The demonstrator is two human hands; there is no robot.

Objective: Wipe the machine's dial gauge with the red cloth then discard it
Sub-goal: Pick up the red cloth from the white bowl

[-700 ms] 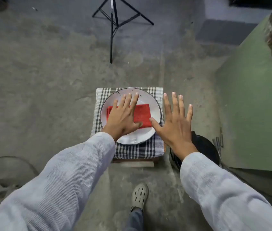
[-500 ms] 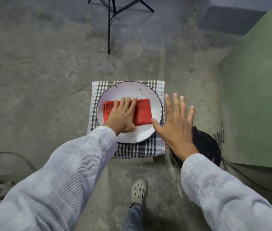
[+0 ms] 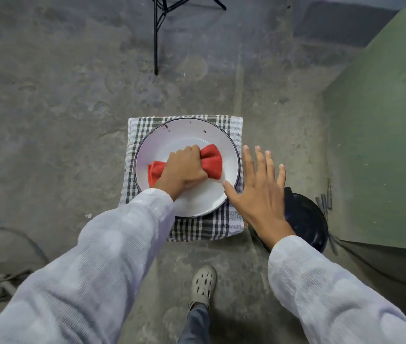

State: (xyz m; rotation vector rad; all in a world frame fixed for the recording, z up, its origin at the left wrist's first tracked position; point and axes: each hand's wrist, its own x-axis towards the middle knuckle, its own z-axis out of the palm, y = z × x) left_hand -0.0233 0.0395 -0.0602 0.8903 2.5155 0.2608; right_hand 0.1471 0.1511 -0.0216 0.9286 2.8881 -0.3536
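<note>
At the bottom centre of the frame your grey clog (image 3: 203, 284) stands on the concrete floor (image 3: 48, 100). Above it, your left hand (image 3: 184, 168), which lay flat on the red cloth (image 3: 210, 161) half a second ago, has now closed around its middle, so the cloth bunches into a bow shape with both ends fanning out. It sits in the white plate (image 3: 187, 135) on the checked cloth (image 3: 204, 227) in the middle of the frame. Your right hand (image 3: 259, 194) still hovers spread wide and empty just right of the plate, over a dark round bin (image 3: 306, 224). Further up, a black tripod (image 3: 157, 33) stands; the green machine (image 3: 376, 145) fills the right edge.
</note>
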